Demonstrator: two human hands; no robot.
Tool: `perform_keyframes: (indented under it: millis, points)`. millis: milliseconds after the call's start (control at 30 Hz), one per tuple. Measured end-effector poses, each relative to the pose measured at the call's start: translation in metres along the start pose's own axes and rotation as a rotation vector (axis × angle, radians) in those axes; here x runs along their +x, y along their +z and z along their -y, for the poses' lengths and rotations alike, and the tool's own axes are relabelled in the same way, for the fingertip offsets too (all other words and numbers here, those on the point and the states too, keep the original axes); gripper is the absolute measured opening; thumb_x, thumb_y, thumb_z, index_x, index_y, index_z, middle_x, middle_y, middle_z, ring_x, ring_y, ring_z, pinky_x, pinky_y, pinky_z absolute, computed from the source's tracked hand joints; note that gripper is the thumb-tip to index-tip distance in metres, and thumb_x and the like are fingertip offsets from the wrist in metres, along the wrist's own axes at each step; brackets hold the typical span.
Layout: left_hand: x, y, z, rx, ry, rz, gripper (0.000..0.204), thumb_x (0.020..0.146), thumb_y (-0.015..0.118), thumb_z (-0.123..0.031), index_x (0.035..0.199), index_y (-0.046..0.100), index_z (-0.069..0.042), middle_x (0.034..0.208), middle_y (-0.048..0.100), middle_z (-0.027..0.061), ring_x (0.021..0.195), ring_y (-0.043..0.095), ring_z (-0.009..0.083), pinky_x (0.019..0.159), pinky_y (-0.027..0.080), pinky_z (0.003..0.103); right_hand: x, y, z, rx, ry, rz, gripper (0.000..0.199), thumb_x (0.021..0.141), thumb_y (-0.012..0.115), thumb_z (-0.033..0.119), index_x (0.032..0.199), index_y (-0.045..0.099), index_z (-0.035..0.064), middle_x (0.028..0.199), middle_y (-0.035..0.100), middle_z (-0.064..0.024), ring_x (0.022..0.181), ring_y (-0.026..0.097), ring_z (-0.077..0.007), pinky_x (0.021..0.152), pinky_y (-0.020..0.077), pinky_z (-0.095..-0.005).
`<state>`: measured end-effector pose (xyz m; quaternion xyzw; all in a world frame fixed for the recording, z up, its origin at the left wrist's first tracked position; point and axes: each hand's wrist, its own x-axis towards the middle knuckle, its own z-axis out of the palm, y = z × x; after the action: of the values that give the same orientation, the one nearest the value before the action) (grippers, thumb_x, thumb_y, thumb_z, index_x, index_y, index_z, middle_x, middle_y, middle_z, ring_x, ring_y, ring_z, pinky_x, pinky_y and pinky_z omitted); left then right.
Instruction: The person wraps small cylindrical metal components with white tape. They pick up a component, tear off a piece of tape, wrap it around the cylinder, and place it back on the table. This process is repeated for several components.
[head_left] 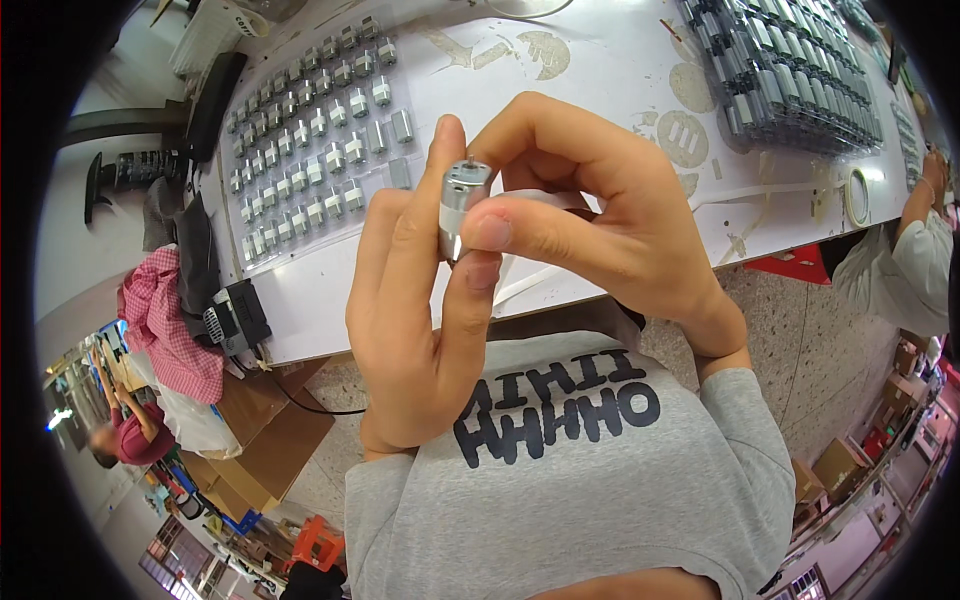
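Just above the near edge of the white bench (600, 60) we hold a small cylindrical motor (462, 205) up between both hands, well clear of the surface and upright, its thin shaft pointing away from us. Our left hand (410, 310) closes its grip on the lower part of the metal can, fingers wrapped up one side and the thumb up the other; our right hand (590, 215) is pinched shut on the upper part, thumb pad pressed flat against the casing and index finger arched over the top end. We judge the motor to be stiff, smooth and dense for its size, so the bare steel wall could slide in a loose pinch (the shaft and end cap look like the parts to spare). The sides of the can seem the sound place to take hold. Beyond the motor, toward the far left of the bench, rows of like motors (315, 150) lie in a clear sheet; toward the far right sits a packed tray of parts (790, 70), and a tape roll (857, 195) lies by the right edge.
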<state>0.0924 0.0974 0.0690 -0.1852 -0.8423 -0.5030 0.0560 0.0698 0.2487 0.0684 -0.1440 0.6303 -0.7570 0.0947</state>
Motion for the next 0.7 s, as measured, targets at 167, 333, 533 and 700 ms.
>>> perform_keyframes:
  millis: [167, 333, 533, 700]
  points:
    - [0.000, 0.001, -0.004, -0.108, -0.053, -0.010, 0.044, 0.083, 0.050, -0.008, 0.123, 0.039, 0.007, 0.072, 0.043, 0.0066, 0.061, 0.040, 0.0134, 0.052, 0.033, 0.023, 0.000, 0.000, -0.004, 0.073, -0.039, -0.023, 0.019, 0.077, 0.063, 0.013, 0.086, 0.053, 0.0004, 0.062, 0.048, 0.0033, 0.056, 0.040, -0.0004, 0.050, 0.0282, -0.0146]
    - [0.003, 0.007, 0.004, -0.104, 0.049, -0.084, 0.045, 0.078, 0.056, -0.001, 0.120, 0.042, 0.005, 0.077, 0.051, 0.0083, 0.062, 0.050, 0.0121, 0.056, 0.042, 0.022, 0.000, 0.000, 0.000, -0.031, -0.009, -0.065, 0.017, 0.076, 0.065, 0.012, 0.078, 0.052, 0.0021, 0.062, 0.046, 0.0039, 0.056, 0.038, -0.0002, 0.050, 0.0279, -0.0142]
    - [0.006, 0.010, -0.003, -0.367, -0.072, -0.089, 0.045, 0.076, 0.059, 0.001, 0.118, 0.041, 0.001, 0.080, 0.056, 0.0101, 0.063, 0.059, 0.0131, 0.056, 0.049, 0.022, 0.002, -0.006, -0.001, -0.079, -0.045, -0.065, 0.017, 0.076, 0.063, 0.015, 0.072, 0.052, 0.0032, 0.065, 0.048, 0.0031, 0.058, 0.041, -0.0029, 0.051, 0.0302, -0.0169]
    - [0.006, 0.006, 0.001, -0.571, -0.133, -0.045, 0.041, 0.080, 0.057, -0.005, 0.117, 0.041, 0.003, 0.080, 0.055, 0.0101, 0.063, 0.058, 0.0129, 0.055, 0.050, 0.022, 0.002, -0.013, -0.006, -0.045, -0.096, -0.020, 0.018, 0.080, 0.060, 0.017, 0.073, 0.055, 0.0010, 0.063, 0.054, 0.0004, 0.058, 0.047, -0.0039, 0.052, 0.0370, -0.0187]
